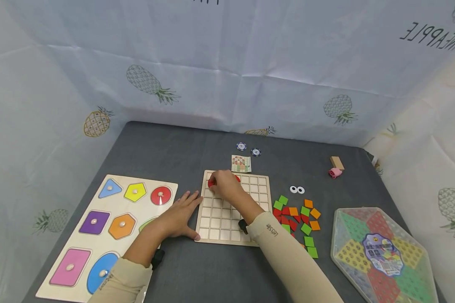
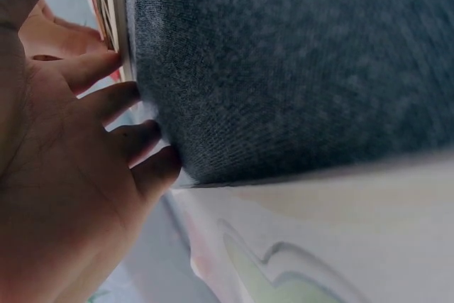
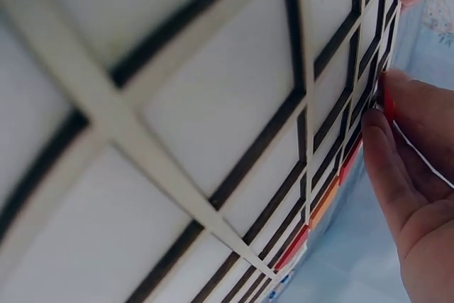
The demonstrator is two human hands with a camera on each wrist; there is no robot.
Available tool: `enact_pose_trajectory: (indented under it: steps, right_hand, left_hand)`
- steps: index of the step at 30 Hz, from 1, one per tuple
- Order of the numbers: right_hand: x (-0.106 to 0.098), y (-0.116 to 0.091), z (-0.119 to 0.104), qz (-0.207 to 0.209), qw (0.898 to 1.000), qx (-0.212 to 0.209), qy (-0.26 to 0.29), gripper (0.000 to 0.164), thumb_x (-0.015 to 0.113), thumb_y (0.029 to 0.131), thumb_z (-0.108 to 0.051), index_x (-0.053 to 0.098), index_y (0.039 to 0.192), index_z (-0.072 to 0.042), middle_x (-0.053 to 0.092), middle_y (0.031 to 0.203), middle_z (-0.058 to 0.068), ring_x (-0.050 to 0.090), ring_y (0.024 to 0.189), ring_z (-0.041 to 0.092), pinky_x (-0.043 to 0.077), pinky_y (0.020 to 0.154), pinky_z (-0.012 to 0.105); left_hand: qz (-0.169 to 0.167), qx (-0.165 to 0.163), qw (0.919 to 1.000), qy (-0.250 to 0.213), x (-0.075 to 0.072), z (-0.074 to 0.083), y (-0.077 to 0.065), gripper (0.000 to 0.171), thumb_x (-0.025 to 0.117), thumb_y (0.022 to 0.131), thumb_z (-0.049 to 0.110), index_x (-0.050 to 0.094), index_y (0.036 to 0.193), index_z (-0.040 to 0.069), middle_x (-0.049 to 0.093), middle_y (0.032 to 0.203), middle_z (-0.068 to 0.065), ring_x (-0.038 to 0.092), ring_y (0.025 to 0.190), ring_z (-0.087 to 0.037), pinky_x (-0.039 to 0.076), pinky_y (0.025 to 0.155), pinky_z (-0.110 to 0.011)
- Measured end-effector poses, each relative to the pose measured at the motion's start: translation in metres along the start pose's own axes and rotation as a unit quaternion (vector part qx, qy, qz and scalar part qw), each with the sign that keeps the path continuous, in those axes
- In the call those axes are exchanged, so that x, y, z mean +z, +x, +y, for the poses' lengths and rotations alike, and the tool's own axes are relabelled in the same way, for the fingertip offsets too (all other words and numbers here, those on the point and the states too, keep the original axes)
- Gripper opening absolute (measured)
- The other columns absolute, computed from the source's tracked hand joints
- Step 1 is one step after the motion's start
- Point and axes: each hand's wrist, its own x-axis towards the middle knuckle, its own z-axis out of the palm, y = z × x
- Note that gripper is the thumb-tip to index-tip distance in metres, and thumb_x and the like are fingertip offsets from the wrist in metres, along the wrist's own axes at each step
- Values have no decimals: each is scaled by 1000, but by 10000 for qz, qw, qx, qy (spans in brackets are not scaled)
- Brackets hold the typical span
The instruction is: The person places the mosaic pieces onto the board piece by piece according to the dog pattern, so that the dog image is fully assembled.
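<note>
Red tile [image 3: 388, 97] sits at the far left corner of the wooden grid board [image 1: 220, 223], pinched by the right hand [image 1: 227, 185]. That grip is narrow, thumb on 1 face and a finger on the other. The relation that counts, I judge, is the tile against the cell beneath it: the right wrist view shows the tile edge-on, close to the grid walls, so squareness to those walls decides the fit. Whether it has dropped into a cell I cannot tell, nor does a long axis show on it.

To its right, along the board's far edge, lie a red, an orange [image 3: 325, 204] and another red tile, partly hidden by the hand in the head view.

The left hand [image 1: 178, 216] has its fingers spread and holds nothing; its fingertips and thumb meet the board's left edge, the thumb by the near left corner. Of the hands, the right is nearer the loose tiles [image 1: 309, 241], green, orange and red, which lie past the board's right edge.

Just beyond the board's far edge is a pattern card [image 1: 241, 163], with 2 poker chips [image 1: 241, 146] toward the bench's [image 1: 182, 147] far edge. A knobbed shape puzzle [image 1: 117, 204] lies along the bench's left edge.
</note>
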Motion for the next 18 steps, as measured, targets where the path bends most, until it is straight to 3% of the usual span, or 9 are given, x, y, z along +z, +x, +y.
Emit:
enact_pose_trajectory:
  steps: [10,18]
  right_hand:
    - [1,1,-3,-56,9974,-352,-632,10,64,85,-21,69,87,-13,67,83,-2,61,75,11,49,66,23]
    - [0,3,-7,-214,9928,-765,-899,18,66,82,-17,68,98,-11,64,88,0,57,78,12,48,70,23]
  left_hand:
    - [-7,-2,10000,-31,1,0,0,108,83,54,44,30,142,13,20,150,-8,9,138,-33,19,107,-51]
    - [47,54,9999,-80,0,0,-1,107,83,54,43,31,141,12,21,149,-10,10,137,-34,19,107,-51]
